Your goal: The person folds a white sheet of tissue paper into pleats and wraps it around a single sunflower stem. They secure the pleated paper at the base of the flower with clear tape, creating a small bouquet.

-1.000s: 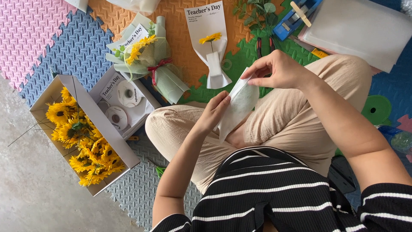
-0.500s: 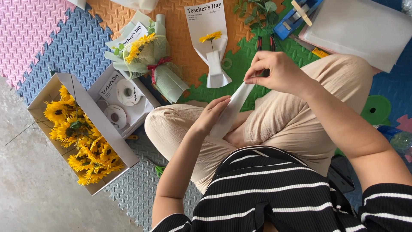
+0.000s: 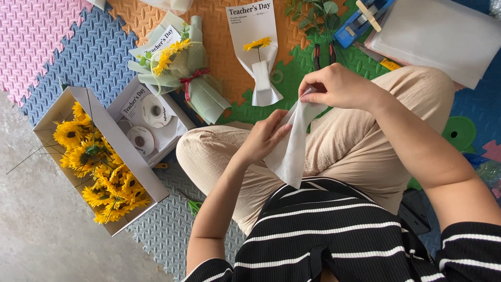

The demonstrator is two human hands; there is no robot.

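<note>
Now, the scene by parts:
Paper: a white sheet of wrapping paper hangs folded lengthwise above the person's lap, held at two places.
Right hand: the right hand pinches the top edge of the sheet between thumb and fingers, closed on it.
Left hand: the left hand lies against the left side of the sheet lower down, fingers flat along the fold and thumb behind, gripping it lightly.
Lap: the beige trousers sit right under the sheet; a black and white striped shirt is nearer the camera.
Just beyond the grip: a small finished bouquet in white paper with one sunflower lies on the foam floor mat.
Left of that bouquet: a larger bouquet in pale green paper with a red ribbon.
Far left of the hands: an open cardboard box, one half full of sunflowers, the other half holding rolls of ribbon.
Beyond the right hand: red-handled pliers, green leaves, a blue tape dispenser and a stack of white sheets.
</note>
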